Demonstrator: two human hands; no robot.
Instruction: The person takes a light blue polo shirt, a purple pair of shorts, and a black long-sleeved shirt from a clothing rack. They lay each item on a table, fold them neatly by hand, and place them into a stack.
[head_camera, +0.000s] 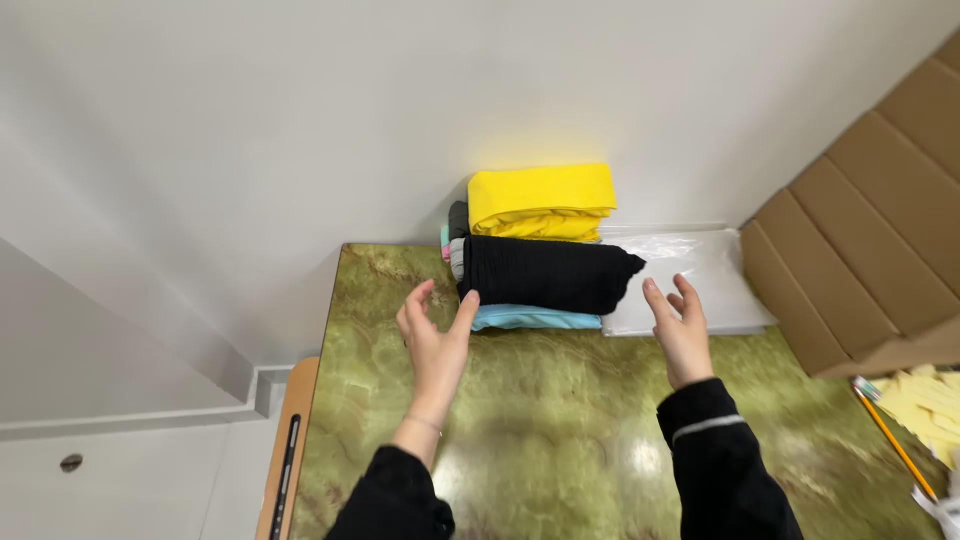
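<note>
A stack of folded clothes stands at the far edge of the green marbled table (540, 430), against the wall. A folded black garment (550, 272) lies on a light blue one (535, 319), with a folded yellow garment (542, 200) behind and above them. My left hand (436, 340) is open, its thumb touching the black garment's left end. Just right of the black garment hovers my right hand (680, 330), fingers spread and holding nothing, in front of the clear plastic bags (700, 275).
A large cardboard box (870, 220) stands at the right of the table. Yellow paper slips (930, 400) and a pencil (895, 440) lie at the right edge. A wooden chair back (285, 450) shows left of the table.
</note>
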